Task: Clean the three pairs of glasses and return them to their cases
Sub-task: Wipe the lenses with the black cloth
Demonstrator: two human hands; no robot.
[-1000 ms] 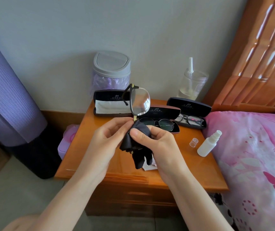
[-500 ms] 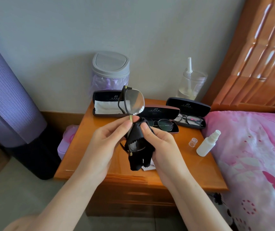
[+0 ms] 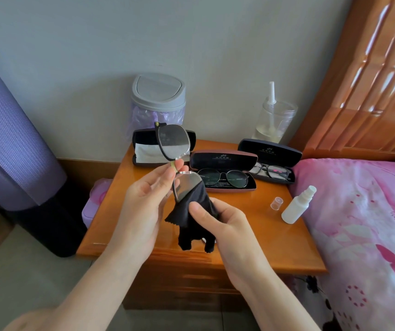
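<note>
Left hand (image 3: 143, 201) pinches the bridge of the glasses (image 3: 173, 143), held on end above the nightstand (image 3: 275, 237). Right hand (image 3: 220, 223) grips a black cloth (image 3: 191, 216) wrapped over the lower lens. Behind are three open cases: the left case (image 3: 143, 139) has no glasses in it, while the middle case (image 3: 222, 160) and right case (image 3: 269, 150) each hold a pair. A spray bottle (image 3: 296, 209) sits near the right edge.

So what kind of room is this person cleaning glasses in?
Most likely a bedroom: an orange wooden bedside cabinet stands beside a bed with pink floral bedding and a carved wooden headboard.
</note>
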